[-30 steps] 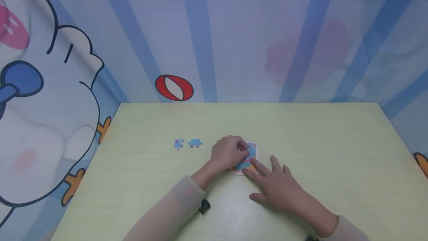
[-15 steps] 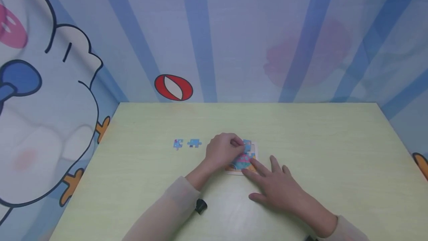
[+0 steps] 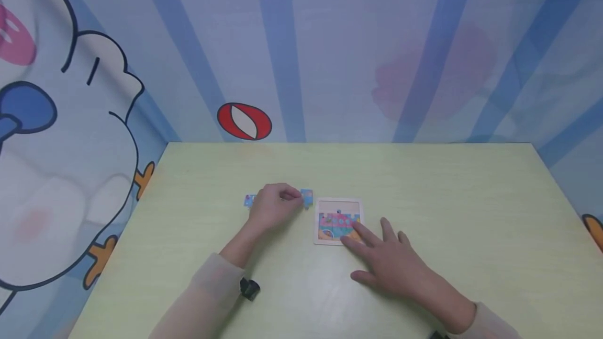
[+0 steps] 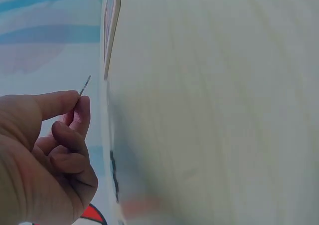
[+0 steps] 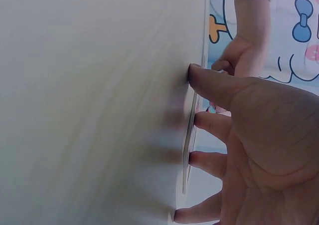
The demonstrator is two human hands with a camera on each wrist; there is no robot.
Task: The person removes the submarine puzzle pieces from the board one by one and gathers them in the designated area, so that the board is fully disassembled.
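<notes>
My left hand (image 3: 275, 205) pinches a blue jigsaw piece (image 3: 307, 198) between thumb and forefinger, left of the puzzle tray. In the left wrist view the jigsaw piece (image 4: 85, 85) shows edge-on, raised above the table. The square puzzle tray (image 3: 316, 224) has a pale rim; its lower part holds joined pink, blue and orange pieces, while its upper part shows bare backing. My right hand (image 3: 391, 260) lies spread, two fingertips on the tray's lower right and the thumb on the table. Another loose jigsaw piece (image 3: 248, 201) pokes out behind my left hand, partly hidden.
The pale wooden table (image 3: 447, 182) ends at a blue striped backdrop (image 3: 330, 67) with cartoon figures. A black wrist strap part (image 3: 249, 289) sits at my left sleeve.
My left hand has lifted the blue jigsaw piece out of the tray's upper part and carried it left, now covering one loose piece. My right hand has stayed in place.
</notes>
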